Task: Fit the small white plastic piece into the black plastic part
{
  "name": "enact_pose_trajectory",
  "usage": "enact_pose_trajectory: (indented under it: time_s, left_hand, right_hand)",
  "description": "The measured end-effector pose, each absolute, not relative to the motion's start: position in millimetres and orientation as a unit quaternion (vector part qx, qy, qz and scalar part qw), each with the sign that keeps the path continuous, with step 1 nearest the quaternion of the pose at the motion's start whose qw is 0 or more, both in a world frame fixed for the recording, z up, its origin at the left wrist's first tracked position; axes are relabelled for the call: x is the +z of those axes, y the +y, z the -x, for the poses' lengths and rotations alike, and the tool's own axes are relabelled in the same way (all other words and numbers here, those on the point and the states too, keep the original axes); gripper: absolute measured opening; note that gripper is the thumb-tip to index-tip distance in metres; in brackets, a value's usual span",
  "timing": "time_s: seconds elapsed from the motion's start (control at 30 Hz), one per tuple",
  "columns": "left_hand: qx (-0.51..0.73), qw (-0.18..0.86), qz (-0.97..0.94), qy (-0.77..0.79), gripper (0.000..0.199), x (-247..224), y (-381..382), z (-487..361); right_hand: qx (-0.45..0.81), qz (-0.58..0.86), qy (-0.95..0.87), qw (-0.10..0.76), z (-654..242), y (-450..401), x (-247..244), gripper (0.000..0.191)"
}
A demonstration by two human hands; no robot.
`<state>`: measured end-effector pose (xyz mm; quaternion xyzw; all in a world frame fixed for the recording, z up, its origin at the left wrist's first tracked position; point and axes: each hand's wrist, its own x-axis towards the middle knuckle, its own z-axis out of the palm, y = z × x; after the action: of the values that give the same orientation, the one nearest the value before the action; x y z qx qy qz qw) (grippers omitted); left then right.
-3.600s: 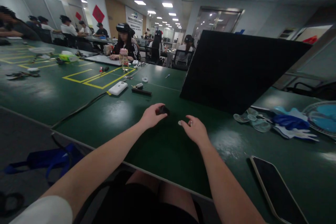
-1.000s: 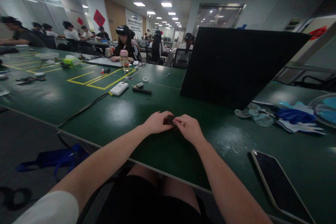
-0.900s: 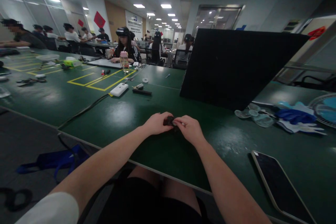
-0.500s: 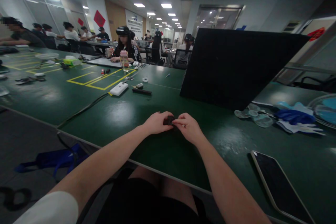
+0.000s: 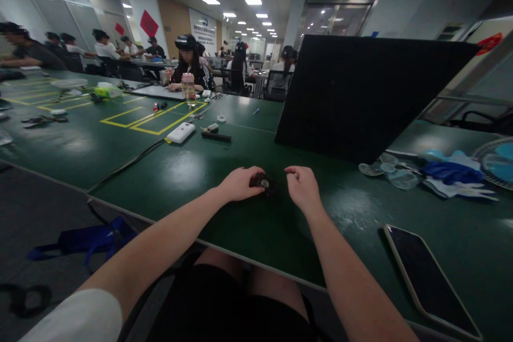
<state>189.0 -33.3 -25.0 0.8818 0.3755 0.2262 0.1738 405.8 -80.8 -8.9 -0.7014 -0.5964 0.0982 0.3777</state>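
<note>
My left hand [image 5: 240, 184] grips a small black part [image 5: 265, 184] with a round metallic centre, low over the green table [image 5: 248, 224]. To the right of that part and apart from it, my right hand [image 5: 303, 187] is closed, thumb and fingers pressed together. Something small and pale shows at its fingers, too small to name. Beyond both hands lie a black bar [image 5: 216, 137] and a white device [image 5: 181, 132] with a cable running off to the left.
A large black panel [image 5: 360, 96] stands at the back right. On the right lie a phone [image 5: 433, 278], blue and white gloves [image 5: 452, 172] and clear plastic pieces [image 5: 402, 179]. Across the table a person [image 5: 192, 69] sits behind a bottle [image 5: 189, 91].
My right hand has drawn back to the right, off the black part, so its round centre now shows. My left hand keeps its hold in nearly the same place.
</note>
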Motion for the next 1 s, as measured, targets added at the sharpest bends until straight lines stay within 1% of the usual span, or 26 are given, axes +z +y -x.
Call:
enact_pose_trajectory:
  time_s: [0.07, 0.2, 0.27, 0.33, 0.47, 0.63, 0.73, 0.83, 0.87, 1.0]
  left_hand:
    - [0.224, 0.184, -0.878, 0.381, 0.051, -24.0, -33.8, -188.6]
    - [0.226, 0.188, -0.875, 0.384, 0.051, -24.9, -33.8, -188.7]
    - [0.229, 0.189, -0.875, 0.383, 0.051, -26.4, -33.6, -189.0]
    - [0.232, 0.195, -0.873, 0.382, 0.051, -28.0, -33.3, -189.4]
    - [0.235, 0.201, -0.871, 0.382, 0.051, -30.3, -32.7, -190.0]
    - [0.246, 0.206, -0.869, 0.376, 0.046, -32.1, -32.5, -190.6]
    - [0.247, 0.212, -0.87, 0.372, 0.047, -33.8, -31.9, -190.3]
    - [0.246, 0.203, -0.87, 0.376, 0.051, -35.0, -30.9, -189.3]
    - [0.246, 0.2, -0.871, 0.377, 0.051, -35.0, -30.7, -189.0]
    - [0.24, 0.199, -0.871, 0.379, 0.048, -32.6, -30.9, -188.2]
  right_hand:
    - [0.121, 0.702, -0.589, 0.381, -407.5, -81.9, -5.4, 0.035]
    - [0.115, 0.702, -0.596, 0.373, -400.9, -89.8, 3.0, 0.058]
    - [0.115, 0.699, -0.606, 0.362, -395.2, -95.0, 5.9, 0.064]
    - [0.124, 0.685, -0.623, 0.356, -390.3, -98.7, 6.2, 0.065]
    - [0.11, 0.653, -0.667, 0.341, -386.0, -98.0, -2.0, 0.06]
    - [0.117, 0.66, -0.691, 0.271, -385.5, -91.1, -13.6, 0.053]
    - [0.122, 0.666, -0.681, 0.28, -386.3, -89.7, -15.2, 0.043]
    - [0.124, 0.664, -0.678, 0.292, -388.6, -91.3, -13.3, 0.05]
    - [0.123, 0.661, -0.679, 0.295, -389.8, -92.4, -12.0, 0.048]
    - [0.125, 0.636, -0.692, 0.318, -395.6, -97.3, -5.4, 0.027]
